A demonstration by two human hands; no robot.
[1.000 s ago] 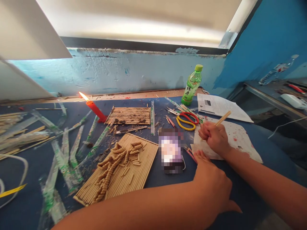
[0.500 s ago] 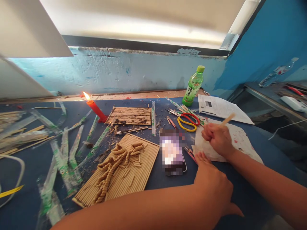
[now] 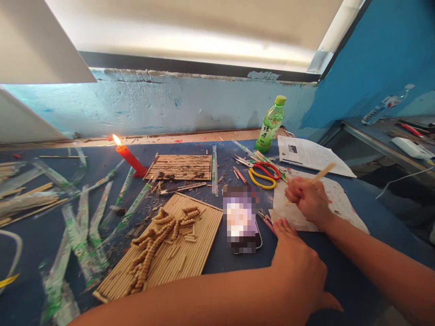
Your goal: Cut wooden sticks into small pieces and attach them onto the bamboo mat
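My right hand (image 3: pixel 310 200) is closed in a fist around a pale wooden stick (image 3: pixel 325 172), whose flat end sticks up past the knuckles. Its lower end is mostly hidden by my fingers, over a stained sheet of paper (image 3: pixel 346 210). Fingers of my left hand (image 3: pixel 301 267) lie outstretched on the near left edge of that sheet, the thumb apart. Left of my hands lies a phone (image 3: pixel 242 222) with a blurred screen. Beyond it are scissors (image 3: pixel 263 174) with red and yellow handles. A board of wooden sticks (image 3: pixel 200 240) carries ridged rows of short cut pieces.
A lit red candle (image 3: pixel 127 157) stands tilted near a smaller stick panel (image 3: pixel 185 166). A utility knife (image 3: pixel 183 188) lies in front of that panel. Torn plastic wrappers (image 3: pixel 79 235) cover the left side. A green drink bottle (image 3: pixel 271 124) and a printed sheet (image 3: pixel 312 156) stand at the back right.
The view has shifted slightly, moving the scene a little left and down. My right hand still grips the stick, and my left hand stays on the paper's edge.
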